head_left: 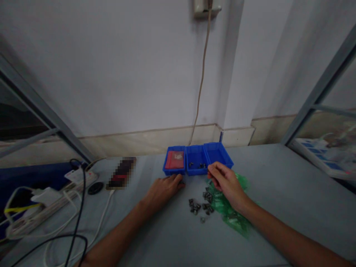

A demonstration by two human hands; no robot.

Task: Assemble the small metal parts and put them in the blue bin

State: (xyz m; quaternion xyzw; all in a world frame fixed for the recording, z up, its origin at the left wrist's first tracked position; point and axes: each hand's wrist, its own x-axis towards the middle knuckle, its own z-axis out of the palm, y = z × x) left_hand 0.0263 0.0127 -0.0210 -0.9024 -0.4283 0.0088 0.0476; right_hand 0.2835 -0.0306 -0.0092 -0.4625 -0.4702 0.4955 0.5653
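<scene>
My left hand [167, 186] rests on the table in front of the left blue bin [174, 172], its fingers curled together. A small dark bit shows at its fingertips, too unclear to name. Above the green plastic bag [236, 222], my right hand [224, 181] is closed in a pinch near the front of the right blue bin [218, 152]. Whatever those fingertips hold, if anything, is too small to make out. Between the hands lie several small dark metal parts [194, 206] in loose clusters. A few similar pieces sit in the middle blue bin [196, 152].
A red packet [174, 160] lies in the left bin. To the left are a phone [121, 173] on a white cable, a round black disc [95, 188], and a power strip [52, 207] with tangled cords. A wall stands behind the table, with grey frame posts [308, 107] at both sides.
</scene>
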